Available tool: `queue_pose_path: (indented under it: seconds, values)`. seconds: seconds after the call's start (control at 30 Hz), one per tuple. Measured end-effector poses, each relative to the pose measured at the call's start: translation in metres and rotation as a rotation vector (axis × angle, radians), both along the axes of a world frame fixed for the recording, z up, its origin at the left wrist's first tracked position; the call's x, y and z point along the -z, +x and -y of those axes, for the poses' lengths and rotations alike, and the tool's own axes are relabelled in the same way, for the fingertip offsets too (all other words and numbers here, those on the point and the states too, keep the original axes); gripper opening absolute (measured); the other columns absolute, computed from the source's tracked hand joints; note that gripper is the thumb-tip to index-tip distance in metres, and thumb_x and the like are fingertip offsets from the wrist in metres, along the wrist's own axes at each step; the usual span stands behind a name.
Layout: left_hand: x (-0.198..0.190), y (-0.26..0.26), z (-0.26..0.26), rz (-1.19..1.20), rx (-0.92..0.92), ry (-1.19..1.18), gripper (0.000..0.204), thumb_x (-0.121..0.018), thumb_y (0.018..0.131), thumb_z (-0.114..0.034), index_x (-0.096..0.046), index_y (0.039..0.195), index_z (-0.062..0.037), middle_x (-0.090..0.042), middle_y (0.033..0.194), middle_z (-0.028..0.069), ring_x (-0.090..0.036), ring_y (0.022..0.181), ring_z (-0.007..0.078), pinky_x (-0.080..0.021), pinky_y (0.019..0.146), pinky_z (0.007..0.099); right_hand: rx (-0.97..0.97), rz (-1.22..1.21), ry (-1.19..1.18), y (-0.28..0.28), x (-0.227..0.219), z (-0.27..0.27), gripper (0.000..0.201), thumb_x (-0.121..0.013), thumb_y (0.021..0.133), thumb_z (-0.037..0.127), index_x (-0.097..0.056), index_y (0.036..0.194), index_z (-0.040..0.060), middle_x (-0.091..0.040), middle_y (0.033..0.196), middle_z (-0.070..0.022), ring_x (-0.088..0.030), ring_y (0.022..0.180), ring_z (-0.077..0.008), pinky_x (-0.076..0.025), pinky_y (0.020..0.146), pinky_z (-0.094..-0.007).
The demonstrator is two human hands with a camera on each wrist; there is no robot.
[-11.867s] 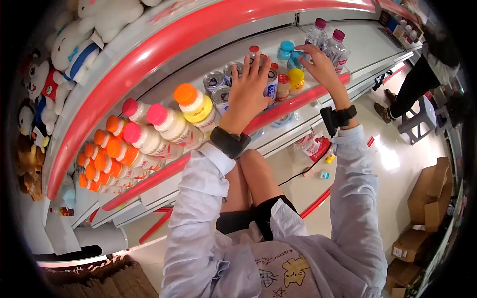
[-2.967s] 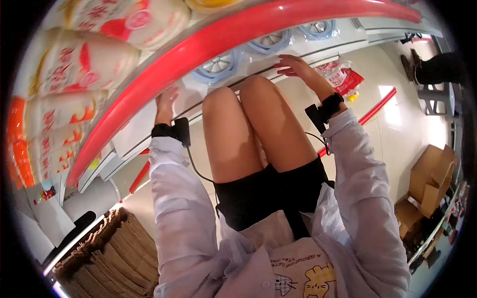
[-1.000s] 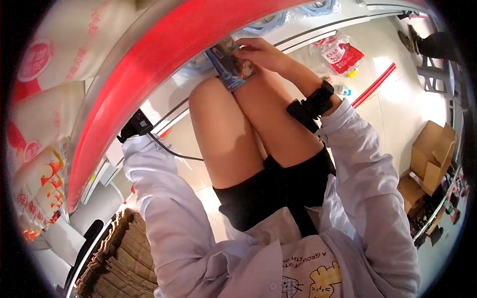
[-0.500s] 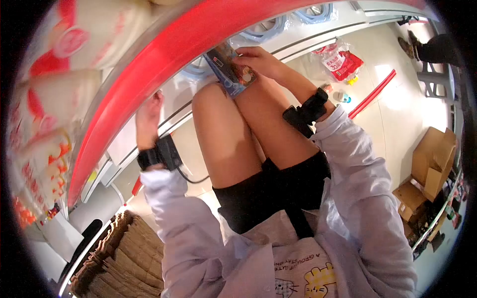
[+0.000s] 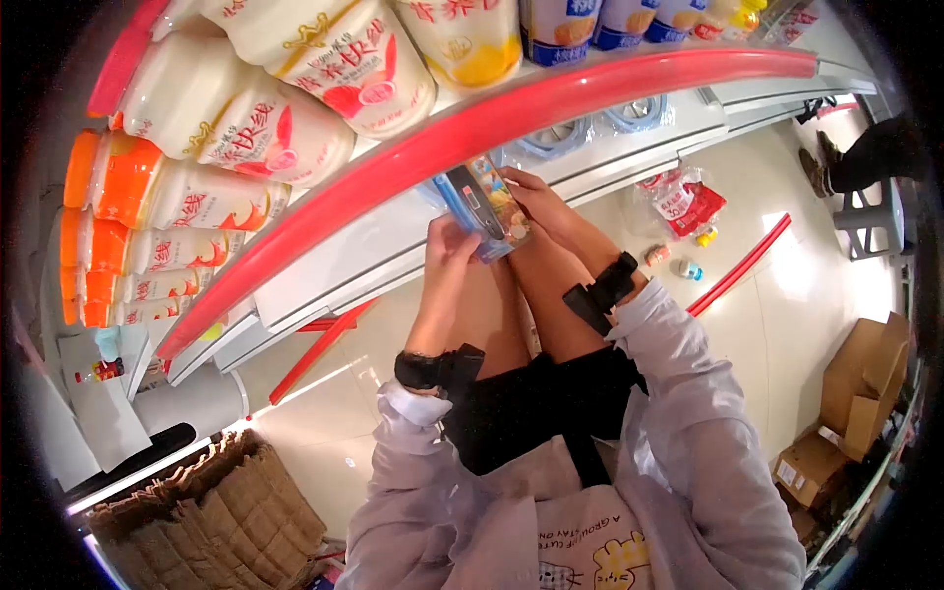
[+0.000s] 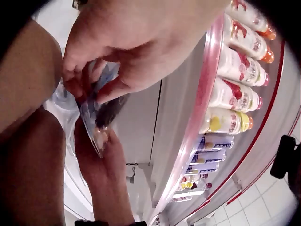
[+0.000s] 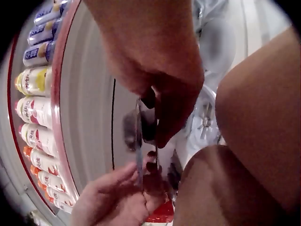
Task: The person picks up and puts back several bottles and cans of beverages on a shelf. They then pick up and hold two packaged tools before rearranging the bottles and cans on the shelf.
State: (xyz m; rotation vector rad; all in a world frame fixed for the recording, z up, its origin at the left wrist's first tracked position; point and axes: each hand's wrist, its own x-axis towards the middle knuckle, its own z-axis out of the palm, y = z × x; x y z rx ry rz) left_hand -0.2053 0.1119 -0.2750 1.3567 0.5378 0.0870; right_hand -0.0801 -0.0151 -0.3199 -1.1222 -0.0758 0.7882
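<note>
Below the red rail, I'm watching left hand at eight o'clock and right hand at three gripping the pack, its length running eleven-to-five.

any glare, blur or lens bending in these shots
Head view: the red shelf edge bows into an arc, and glare whitens patches of the floor; left wrist: the package looks blurred; right wrist: the right hand falls partly into shadow.
</note>
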Motion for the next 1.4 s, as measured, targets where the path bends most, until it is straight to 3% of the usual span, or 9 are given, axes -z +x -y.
queue_pose_path:
  seconds: [0.1, 0.2, 0.3, 0.4, 0.43, 0.47, 0.73, 0.9, 1.4]
  values:
    - [0.035, 0.017, -0.005, 0.102, -0.025, 0.126, 0.022, -0.057, 0.09, -0.008, -0.052, 0.112, -0.0066, -0.056, 0.101, 0.005, -0.054, 0.094, 0.0136, -0.044, 0.083, 0.028, -0.074, 0.02, -0.042, 0.009, 0.004, 0.006, 0.037, -0.044, 0.099, 0.016, -0.045, 0.131, -0.0025, -0.059, 0.115, -0.0102, -0.06, 0.099, -0.0152, -0.049, 0.085, -0.0265]
    - [0.044, 0.033, -0.005, -0.085, -0.089, 0.403, 0.021, -0.057, 0.09, -0.008, -0.052, 0.111, -0.0055, -0.056, 0.102, 0.0055, -0.054, 0.094, 0.0137, -0.045, 0.083, 0.0278, -0.103, -0.013, -0.075, 0.02, 0.005, 0.007, 0.043, -0.045, 0.1, 0.026, -0.045, 0.132, -0.002, -0.059, 0.117, -0.01, -0.06, 0.099, -0.0148, -0.049, 0.085, -0.0257]
    - [0.051, 0.044, -0.014, -0.027, 0.034, 0.089, 0.028, -0.063, 0.086, -0.01, -0.051, 0.11, -0.0012, -0.056, 0.102, 0.0097, -0.056, 0.092, 0.019, -0.046, 0.081, 0.0304, -0.005, -0.082, -0.057, 0.023, 0.014, 0.001, 0.043, -0.05, 0.097, 0.032, -0.05, 0.123, -0.0021, -0.062, 0.1, -0.0094, -0.061, 0.08, -0.0143, -0.05, 0.069, -0.026]
    - [0.064, 0.059, -0.021, -0.069, 0.006, 0.069, 0.03, -0.064, 0.085, -0.009, -0.05, 0.11, 0.0006, -0.057, 0.102, 0.0106, -0.057, 0.092, 0.0199, -0.047, 0.079, 0.0308, 0.04, 0.174, -0.222, 0.029, 0.033, -0.008, 0.043, -0.055, 0.095, 0.035, -0.055, 0.116, -0.0032, -0.063, 0.083, -0.0105, -0.061, 0.067, -0.0152, -0.049, 0.059, -0.0273]
    - [0.054, 0.063, -0.022, 0.117, -0.015, 0.087, 0.023, -0.06, 0.089, -0.008, -0.051, 0.11, -0.0029, -0.06, 0.101, 0.007, -0.058, 0.089, 0.017, -0.048, 0.08, 0.031, -0.016, 0.177, -0.23, 0.032, 0.033, -0.007, 0.04, -0.056, 0.095, 0.03, -0.056, 0.114, -0.0046, -0.063, 0.084, -0.0095, -0.058, 0.065, -0.0147, -0.047, 0.059, -0.0287]
    - [0.04, 0.062, -0.03, -0.014, -0.011, 0.076, 0.027, -0.061, 0.09, -0.014, -0.051, 0.113, -0.0024, -0.06, 0.107, 0.0094, -0.06, 0.095, 0.0193, -0.047, 0.083, 0.0331, -0.023, 0.172, -0.226, 0.03, 0.035, -0.007, 0.038, -0.055, 0.095, 0.028, -0.056, 0.114, -0.0049, -0.063, 0.084, -0.0096, -0.058, 0.066, -0.015, -0.048, 0.059, -0.0291]
    - [0.104, 0.046, -0.242, -0.139, -0.468, 0.057, 0.032, -0.059, 0.091, -0.02, -0.052, 0.117, -0.0017, -0.061, 0.114, 0.0114, -0.06, 0.104, 0.0234, -0.047, 0.088, 0.0363, 0.021, 0.193, -0.235, 0.023, 0.028, -0.004, 0.026, -0.046, 0.098, 0.013, -0.056, 0.111, -0.0069, -0.063, 0.083, -0.0091, -0.06, 0.07, -0.0163, -0.049, 0.062, -0.0312]
    - [0.136, 0.028, -0.316, -0.17, -0.681, 0.006, 0.032, -0.058, 0.092, -0.019, -0.053, 0.117, -0.0006, -0.061, 0.115, 0.0121, -0.06, 0.105, 0.0235, -0.048, 0.089, 0.0363, 0.019, 0.225, -0.313, 0.023, 0.031, -0.004, 0.027, -0.048, 0.097, 0.015, -0.057, 0.106, -0.0083, -0.063, 0.08, -0.0101, -0.06, 0.073, -0.0161, -0.05, 0.066, -0.0321]
    - [0.163, 0.006, -0.341, -0.107, -0.78, -0.107, 0.031, -0.053, 0.095, -0.018, -0.054, 0.118, 0.0028, -0.062, 0.115, 0.014, -0.059, 0.108, 0.0238, -0.049, 0.092, 0.0365, -0.03, 0.215, -0.299, 0.024, 0.03, 0.002, 0.027, -0.048, 0.097, 0.015, -0.059, 0.107, -0.0076, -0.063, 0.08, -0.01, -0.06, 0.069, -0.0165, -0.05, 0.063, -0.0318]
